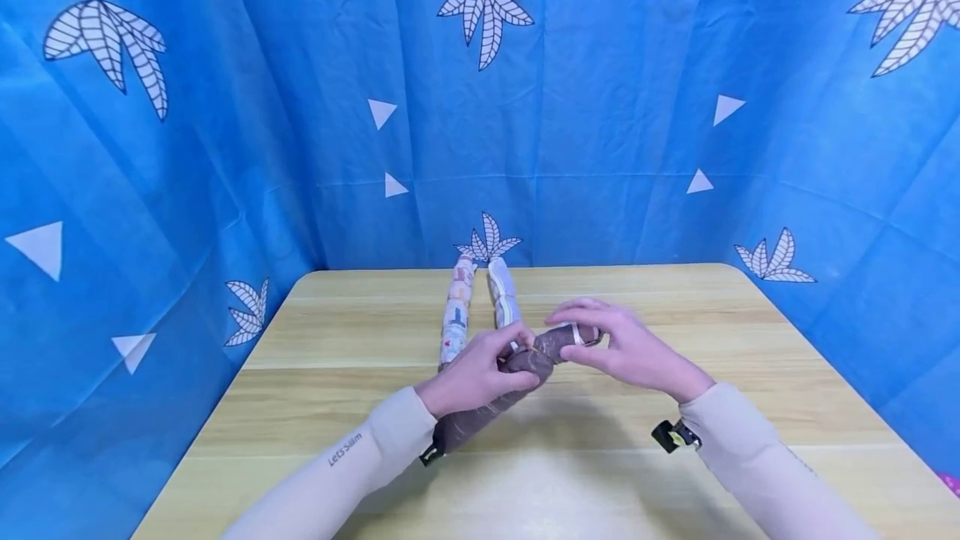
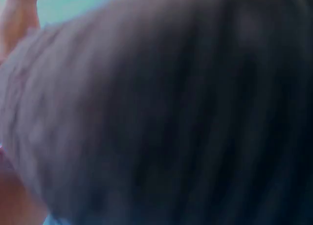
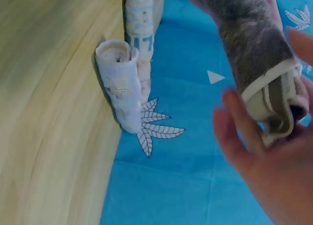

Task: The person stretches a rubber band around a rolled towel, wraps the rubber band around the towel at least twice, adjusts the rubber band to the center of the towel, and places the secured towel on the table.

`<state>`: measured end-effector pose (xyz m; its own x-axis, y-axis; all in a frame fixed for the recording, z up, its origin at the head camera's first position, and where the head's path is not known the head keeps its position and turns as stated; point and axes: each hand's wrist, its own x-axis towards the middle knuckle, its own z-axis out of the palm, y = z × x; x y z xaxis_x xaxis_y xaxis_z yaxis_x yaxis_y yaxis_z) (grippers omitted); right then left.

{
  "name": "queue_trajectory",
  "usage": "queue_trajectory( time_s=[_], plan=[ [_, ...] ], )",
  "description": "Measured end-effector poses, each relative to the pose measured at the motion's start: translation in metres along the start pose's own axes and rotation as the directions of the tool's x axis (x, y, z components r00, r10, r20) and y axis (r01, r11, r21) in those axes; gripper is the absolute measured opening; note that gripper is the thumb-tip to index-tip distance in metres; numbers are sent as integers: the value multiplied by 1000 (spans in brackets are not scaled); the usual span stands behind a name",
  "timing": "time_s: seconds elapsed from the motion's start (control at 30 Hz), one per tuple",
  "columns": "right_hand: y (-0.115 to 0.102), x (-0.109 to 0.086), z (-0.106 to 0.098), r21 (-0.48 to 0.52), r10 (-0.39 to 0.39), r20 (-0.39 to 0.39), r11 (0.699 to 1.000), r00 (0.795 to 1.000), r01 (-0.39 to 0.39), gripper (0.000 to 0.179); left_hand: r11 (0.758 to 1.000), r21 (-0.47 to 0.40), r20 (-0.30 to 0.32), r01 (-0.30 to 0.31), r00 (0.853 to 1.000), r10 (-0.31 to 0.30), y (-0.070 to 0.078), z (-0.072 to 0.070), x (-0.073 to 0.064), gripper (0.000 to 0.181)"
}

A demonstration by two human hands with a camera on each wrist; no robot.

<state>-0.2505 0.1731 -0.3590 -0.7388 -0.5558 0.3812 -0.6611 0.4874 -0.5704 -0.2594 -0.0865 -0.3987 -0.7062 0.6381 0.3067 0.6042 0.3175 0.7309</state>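
Note:
A brown rolled towel (image 1: 553, 345) hangs slantwise above the table, pinched in at its middle where a thin band seems to circle it. Around that narrow part my left hand (image 1: 480, 369) grips the roll, thumb on the near side. My right hand (image 1: 626, 348) is at the far end, fingers and thumb spread loosely on either side of the white-trimmed edge. In the right wrist view that end of the brown towel (image 3: 259, 54) shows open folds, and the right fingertips are blurred. The brown cloth (image 2: 122, 112) covers most of the left wrist view, hiding the left fingers.
Two thinner rolled cloths lie on the wooden table (image 1: 330, 407) beyond the hands: a patterned roll (image 1: 456, 315) and a white roll (image 1: 504, 294) to its right. A blue curtain (image 1: 600, 107) with leaf prints surrounds the table's back and sides.

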Motion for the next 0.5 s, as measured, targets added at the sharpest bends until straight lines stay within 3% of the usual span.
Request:
queue_trajectory(
  time_s=[0.1, 0.2, 0.37, 0.5],
  plan=[
    [0, 0, 2, 8, 29, 19, 1000, 999, -29, 27, 999, 32, -10, -20, 1000, 21, -1, 1, -1, 27],
    [-1, 1, 5, 5, 68, -18, 998, 998, -68, 22, 981, 177, -37, -83, 995, 91, -1, 4, -2, 32],
    [-4, 4, 10, 7, 153, -78, 988, 985, -152, 18, 872, 459, -56, -174, 973, 223, -1, 10, 0, 38],
    [-6, 6, 12, 27, 217, -134, 976, 967, -216, 16, 808, 564, -47, -171, 970, 238, 4, 9, 3, 42]
  ],
)
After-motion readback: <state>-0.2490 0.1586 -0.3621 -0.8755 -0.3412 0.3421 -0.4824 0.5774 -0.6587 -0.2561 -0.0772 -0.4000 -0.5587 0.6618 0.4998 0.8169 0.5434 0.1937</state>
